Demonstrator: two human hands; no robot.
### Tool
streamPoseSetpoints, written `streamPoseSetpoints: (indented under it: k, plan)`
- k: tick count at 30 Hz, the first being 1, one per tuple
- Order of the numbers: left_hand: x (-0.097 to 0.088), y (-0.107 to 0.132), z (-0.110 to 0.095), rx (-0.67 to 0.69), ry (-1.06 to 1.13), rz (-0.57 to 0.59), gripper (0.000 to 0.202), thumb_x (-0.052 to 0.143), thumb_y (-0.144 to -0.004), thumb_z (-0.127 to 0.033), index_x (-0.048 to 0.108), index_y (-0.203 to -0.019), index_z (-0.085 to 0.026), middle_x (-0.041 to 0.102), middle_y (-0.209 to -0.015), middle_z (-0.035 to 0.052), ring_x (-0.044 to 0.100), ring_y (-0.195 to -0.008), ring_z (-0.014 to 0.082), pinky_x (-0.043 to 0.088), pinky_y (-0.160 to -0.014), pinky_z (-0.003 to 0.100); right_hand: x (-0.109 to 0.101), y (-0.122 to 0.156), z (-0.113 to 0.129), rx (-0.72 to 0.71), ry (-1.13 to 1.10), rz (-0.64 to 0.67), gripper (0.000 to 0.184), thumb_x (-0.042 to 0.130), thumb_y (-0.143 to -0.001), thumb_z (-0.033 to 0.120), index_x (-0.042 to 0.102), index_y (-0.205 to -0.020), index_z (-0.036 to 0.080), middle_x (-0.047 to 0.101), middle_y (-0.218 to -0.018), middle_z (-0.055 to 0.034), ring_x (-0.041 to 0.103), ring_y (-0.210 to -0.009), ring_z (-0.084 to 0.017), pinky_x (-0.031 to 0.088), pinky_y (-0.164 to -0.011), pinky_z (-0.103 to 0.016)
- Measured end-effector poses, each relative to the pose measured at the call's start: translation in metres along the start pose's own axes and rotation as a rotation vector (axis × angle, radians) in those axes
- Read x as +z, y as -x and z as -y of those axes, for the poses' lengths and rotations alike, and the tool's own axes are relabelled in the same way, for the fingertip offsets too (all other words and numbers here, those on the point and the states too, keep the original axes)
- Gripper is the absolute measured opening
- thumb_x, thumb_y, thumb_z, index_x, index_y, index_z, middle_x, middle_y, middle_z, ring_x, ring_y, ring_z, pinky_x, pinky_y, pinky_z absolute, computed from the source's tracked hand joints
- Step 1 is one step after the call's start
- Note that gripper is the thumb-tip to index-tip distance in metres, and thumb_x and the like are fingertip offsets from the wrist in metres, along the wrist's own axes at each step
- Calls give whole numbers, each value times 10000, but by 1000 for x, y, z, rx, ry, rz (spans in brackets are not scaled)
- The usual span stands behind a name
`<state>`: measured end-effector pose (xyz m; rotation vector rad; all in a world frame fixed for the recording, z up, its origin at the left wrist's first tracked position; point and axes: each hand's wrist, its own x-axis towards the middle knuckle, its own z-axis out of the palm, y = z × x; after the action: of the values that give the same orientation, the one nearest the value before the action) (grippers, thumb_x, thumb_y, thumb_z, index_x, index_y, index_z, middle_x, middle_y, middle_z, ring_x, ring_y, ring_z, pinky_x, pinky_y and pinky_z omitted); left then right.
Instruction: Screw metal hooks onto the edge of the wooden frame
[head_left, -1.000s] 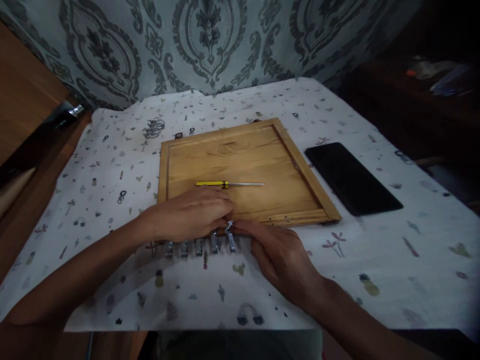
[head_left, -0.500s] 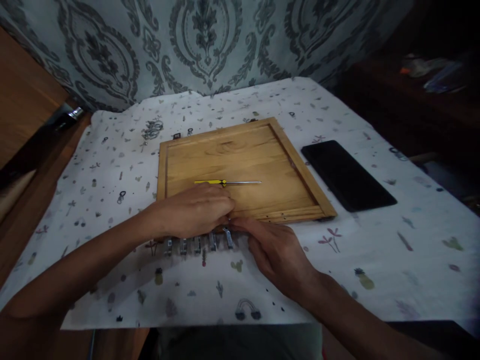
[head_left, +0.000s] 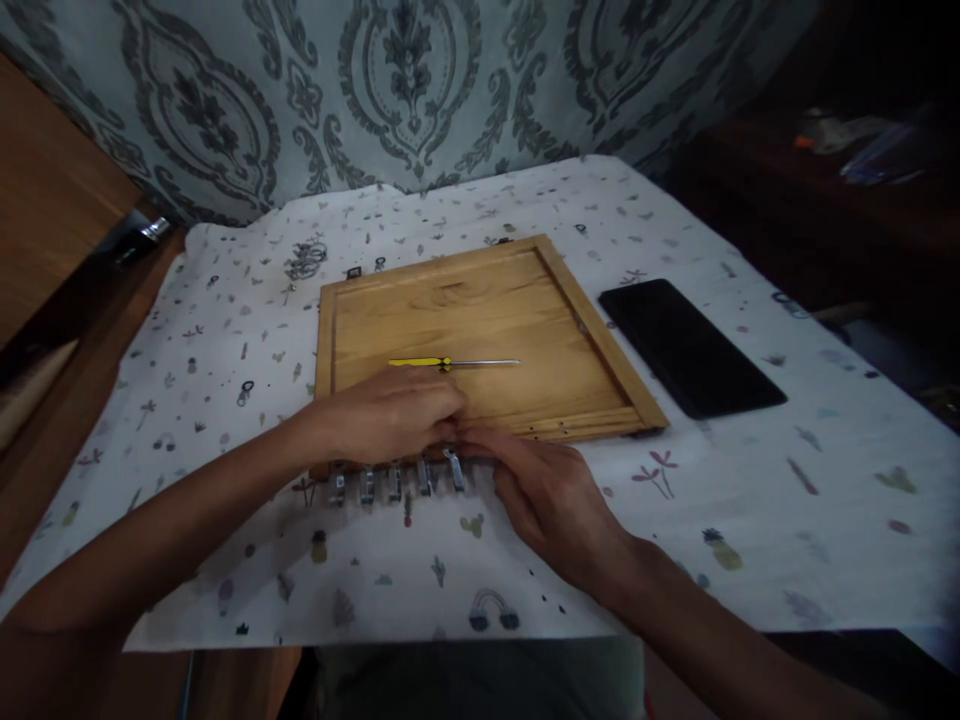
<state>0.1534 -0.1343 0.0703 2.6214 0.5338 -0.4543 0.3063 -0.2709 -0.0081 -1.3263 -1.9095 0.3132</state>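
Observation:
A framed wooden panel (head_left: pixel 465 300) lies on the table, with several metal hooks (head_left: pixel 455 470) in a row along its near edge. My left hand (head_left: pixel 390 415) rests over that edge, its fingers curled together above the rightmost hook. From the right, my right hand (head_left: pixel 555 500) reaches in, and its fingertips meet the left ones at the top of this hook. Both hands are closed; whatever is pinched between the fingertips is hidden. Just beyond my left knuckles, a screwdriver (head_left: pixel 420 362) with a yellow handle lies on the panel, its shaft to the right.
To the right of the panel lies a flat black rectangular slab (head_left: pixel 694 350). A small heap of metal pieces (head_left: pixel 306 260) sits at the back left of the printed tablecloth (head_left: pixel 420 580). A patterned curtain (head_left: pixel 420 90) hangs behind the table.
My hands stay at the rightmost hook with only slight finger movement. The whole view has shifted a little.

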Motion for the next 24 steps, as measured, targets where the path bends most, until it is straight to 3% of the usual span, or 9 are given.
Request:
streamPoseSetpoints:
  k: [10, 18, 24]
  plan:
    - [-2, -5, 10, 30, 227, 32, 69, 609, -879, -218, 625, -831, -171, 643, -837, -23, 577, -807, 119, 360, -684, 228, 0, -2, -1, -37, 23, -33, 362, 367, -890, 34, 583, -1142, 178, 770, -959, -66, 750, -841, -181, 608, -752, -307]
    - [4, -7, 16, 43, 286, -31, 116, 561, -877, -211, 589, -776, -162, 588, -722, -33, 530, -706, 101, 349, -634, 216, 0, 0, -3, -18, 14, -12, 380, 368, -891, 40, 581, -1173, 180, 766, -954, -57, 744, -845, -180, 605, -748, -319]
    - [8, -3, 16, 87, 293, -84, 102, 560, -877, -205, 599, -795, -160, 627, -795, -14, 557, -767, 115, 373, -682, 230, 0, 0, -2, -16, -4, 7, 380, 363, -894, 40, 589, -1168, 172, 765, -999, -68, 744, -883, -183, 607, -793, -338]
